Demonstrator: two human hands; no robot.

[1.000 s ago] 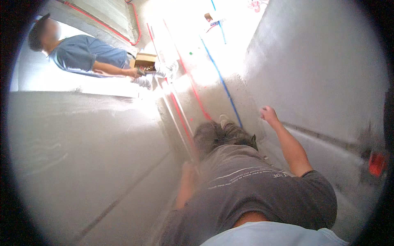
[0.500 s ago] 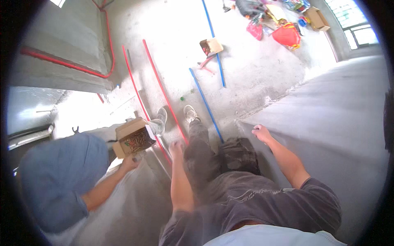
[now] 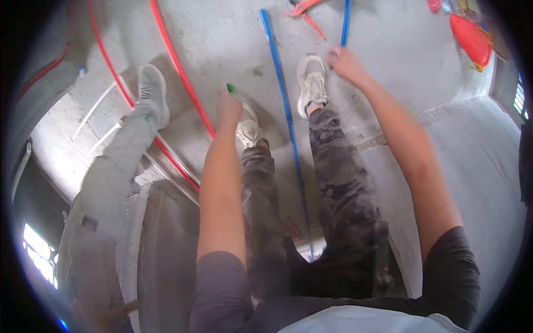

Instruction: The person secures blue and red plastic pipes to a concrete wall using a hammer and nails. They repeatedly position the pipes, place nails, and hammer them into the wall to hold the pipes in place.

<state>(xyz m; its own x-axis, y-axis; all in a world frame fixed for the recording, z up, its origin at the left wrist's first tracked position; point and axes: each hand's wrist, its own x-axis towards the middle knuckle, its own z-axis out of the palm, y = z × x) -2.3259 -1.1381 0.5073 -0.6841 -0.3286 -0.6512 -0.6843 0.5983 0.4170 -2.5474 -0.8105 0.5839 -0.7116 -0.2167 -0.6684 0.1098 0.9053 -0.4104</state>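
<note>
My left hand [image 3: 226, 111], blurred, hangs over the floor between a red pipe [image 3: 183, 72] and my left shoe [image 3: 248, 126]. Just beyond its fingertips is a small green piece [image 3: 231, 87], apparently on the floor. My right hand [image 3: 345, 65] hangs beside my right shoe [image 3: 312, 80], fingers curled; whatever may be inside is hidden. Close to that hand is the near end of a blue pipe [image 3: 346, 25]. A longer blue pipe [image 3: 284, 91] runs between my feet.
Farther ahead lies a red-handled hand tool [image 3: 302, 8]. Another green piece [image 3: 257, 71] is on the concrete floor. A co-worker's leg [image 3: 116, 150] stands at left by another red pipe [image 3: 105, 55] and white strips [image 3: 102, 108]. A low grey wall [image 3: 461, 155] borders the right; red bag [image 3: 471, 41] beyond.
My view has tilted down and moved forward, with the floor pipes now closer. Both my arms reach farther ahead. The co-worker's box of screws and the far open box have left view.
</note>
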